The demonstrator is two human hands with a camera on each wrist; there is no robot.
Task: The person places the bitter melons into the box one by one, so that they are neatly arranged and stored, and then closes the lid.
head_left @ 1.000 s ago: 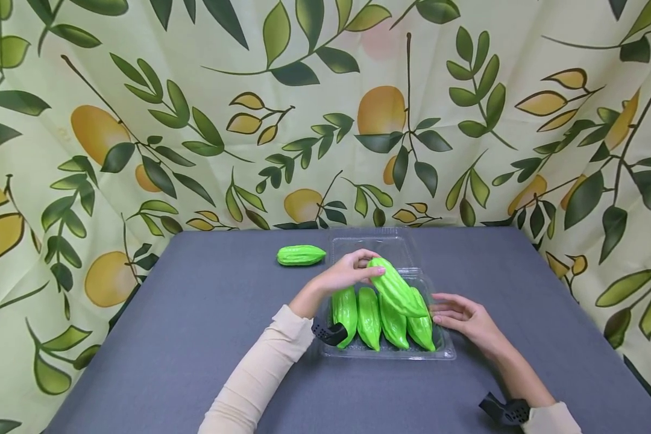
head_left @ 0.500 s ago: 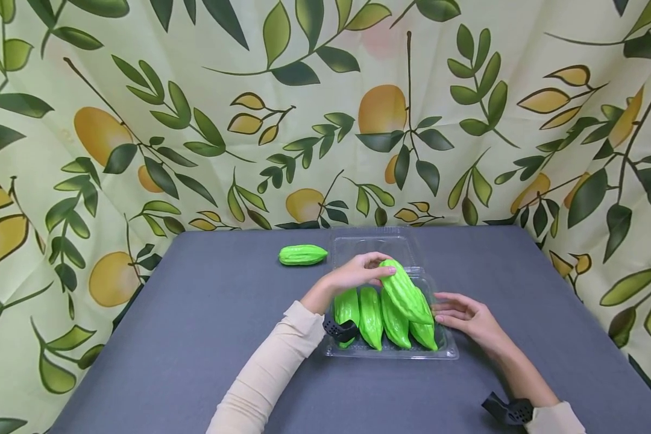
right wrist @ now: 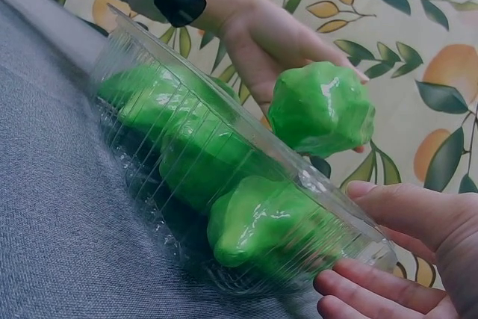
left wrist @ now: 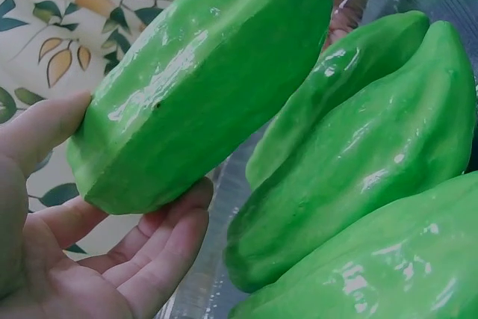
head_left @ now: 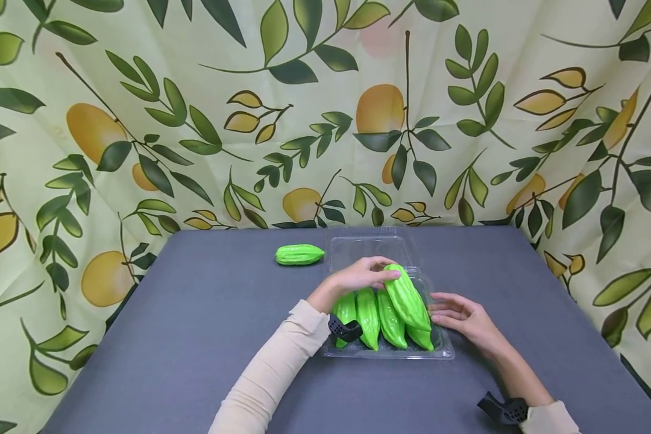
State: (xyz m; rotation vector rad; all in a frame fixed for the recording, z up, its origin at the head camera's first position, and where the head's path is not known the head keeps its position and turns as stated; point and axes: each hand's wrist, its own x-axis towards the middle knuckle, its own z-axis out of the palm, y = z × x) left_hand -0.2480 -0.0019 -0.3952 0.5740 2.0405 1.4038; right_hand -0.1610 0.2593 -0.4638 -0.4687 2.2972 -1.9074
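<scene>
My left hand [head_left: 362, 275] grips one end of a glossy green ribbed gourd [head_left: 408, 300], thumb on one side and fingers beneath. Its pointed end slants down over the right part of a clear plastic clamshell box [head_left: 380, 355]. Several similar gourds [head_left: 367, 319] lie side by side in the box, and the held one overlaps the rightmost of them. In the left wrist view the held gourd [left wrist: 202, 87] is raised beside the others. My right hand [right wrist: 426, 252] rests its nearly straight fingertips against the box's right side, thumb at the rim.
Another green gourd [head_left: 299, 254] lies on the grey tablecloth [head_left: 222, 325], left of the opened clear lid [head_left: 371, 250]. The lid lies back at the table's far edge. A leaf-and-fruit patterned curtain [head_left: 325, 120] hangs behind the table.
My left hand has carried the gourd rightward and slightly lower, and the gourd has turned steeper, now covering more of the rightmost one. My right hand has stayed at the box's side.
</scene>
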